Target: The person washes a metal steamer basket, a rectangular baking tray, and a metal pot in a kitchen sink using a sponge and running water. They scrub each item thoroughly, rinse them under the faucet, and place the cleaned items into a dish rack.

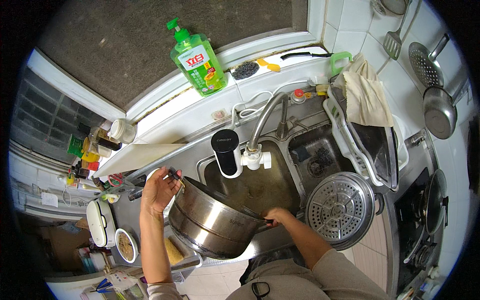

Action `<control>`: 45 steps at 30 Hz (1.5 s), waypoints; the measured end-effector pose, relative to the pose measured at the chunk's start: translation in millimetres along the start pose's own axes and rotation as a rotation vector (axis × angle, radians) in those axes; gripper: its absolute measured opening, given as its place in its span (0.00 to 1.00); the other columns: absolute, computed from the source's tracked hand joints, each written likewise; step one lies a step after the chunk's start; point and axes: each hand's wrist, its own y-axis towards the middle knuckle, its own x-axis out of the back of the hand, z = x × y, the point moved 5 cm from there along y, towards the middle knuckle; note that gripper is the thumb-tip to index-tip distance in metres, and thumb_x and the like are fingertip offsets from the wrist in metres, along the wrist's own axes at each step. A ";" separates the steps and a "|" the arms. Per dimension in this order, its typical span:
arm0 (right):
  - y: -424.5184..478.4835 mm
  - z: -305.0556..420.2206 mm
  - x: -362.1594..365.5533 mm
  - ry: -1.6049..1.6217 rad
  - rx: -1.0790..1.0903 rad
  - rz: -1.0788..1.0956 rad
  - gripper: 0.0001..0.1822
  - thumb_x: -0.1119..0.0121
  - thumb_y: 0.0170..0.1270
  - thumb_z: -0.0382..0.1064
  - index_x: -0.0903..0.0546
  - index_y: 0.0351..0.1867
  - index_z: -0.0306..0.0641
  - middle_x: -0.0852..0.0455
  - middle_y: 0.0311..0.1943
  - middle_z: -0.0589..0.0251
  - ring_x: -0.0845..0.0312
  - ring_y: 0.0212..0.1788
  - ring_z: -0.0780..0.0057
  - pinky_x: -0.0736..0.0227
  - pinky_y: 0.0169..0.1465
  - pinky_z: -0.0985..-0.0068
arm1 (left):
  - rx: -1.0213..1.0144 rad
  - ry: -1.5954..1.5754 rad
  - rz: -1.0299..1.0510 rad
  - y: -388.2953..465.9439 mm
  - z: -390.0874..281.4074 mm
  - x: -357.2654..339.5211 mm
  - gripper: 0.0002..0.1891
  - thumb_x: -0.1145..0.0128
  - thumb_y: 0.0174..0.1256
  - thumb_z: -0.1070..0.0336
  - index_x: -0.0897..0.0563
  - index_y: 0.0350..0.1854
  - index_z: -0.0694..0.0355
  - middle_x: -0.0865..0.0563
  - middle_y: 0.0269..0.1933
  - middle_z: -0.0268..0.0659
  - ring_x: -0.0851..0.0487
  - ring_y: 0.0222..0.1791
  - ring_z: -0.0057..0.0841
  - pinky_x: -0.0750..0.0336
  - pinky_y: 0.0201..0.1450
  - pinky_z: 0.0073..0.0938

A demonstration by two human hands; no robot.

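Observation:
A large stainless-steel pot (217, 225) is held tilted over the front edge of the sink, its mouth towards the basin and its base towards me. My left hand (160, 187) grips the dark side handle at the pot's left. On the right, my right hand (279, 216) closes around the opposite handle. Cloudy brownish water stands in the larger sink basin (277, 165) beyond the rim. Above that basin is a curved metal faucet (262, 112) with a white-and-black water-heater unit (226, 153) at its outlet. The pot's inside is mostly hidden.
Right of the pot sits a perforated steamer tray (337, 212). A dish rack (348, 138) with a draped cloth (367, 99) stands behind it. Green dish soap (198, 60) rests on the sill. A bowl of food (126, 245) and a cream-coloured container (99, 223) are at left.

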 end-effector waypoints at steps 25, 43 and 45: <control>-128.7 78.7 204.2 -0.383 0.208 -0.991 0.18 0.62 0.67 0.44 0.29 0.46 0.31 0.22 0.35 0.43 0.24 0.40 0.47 0.30 0.41 0.54 | 0.142 -0.344 -0.236 -0.7 189.2 96.8 0.07 0.52 0.61 0.64 0.25 0.34 0.62 0.20 0.32 0.37 0.24 0.36 0.28 0.32 0.43 0.29; -62.6 100.4 226.0 -0.507 0.340 -1.149 0.15 0.44 0.55 0.37 0.25 0.44 0.35 0.20 0.39 0.50 0.28 0.48 0.54 0.27 0.44 0.63 | 0.482 -0.469 -0.536 34.0 370.7 149.0 0.26 0.40 0.49 0.67 0.33 0.52 0.64 0.35 0.56 0.46 0.35 0.53 0.41 0.40 0.61 0.42; -74.5 109.6 216.5 -0.450 0.340 -1.145 0.14 0.44 0.54 0.36 0.24 0.43 0.35 0.21 0.40 0.51 0.28 0.46 0.55 0.27 0.45 0.64 | 0.468 -0.422 -0.604 28.2 365.5 141.7 0.23 0.41 0.50 0.65 0.31 0.50 0.63 0.31 0.50 0.46 0.33 0.51 0.39 0.37 0.57 0.41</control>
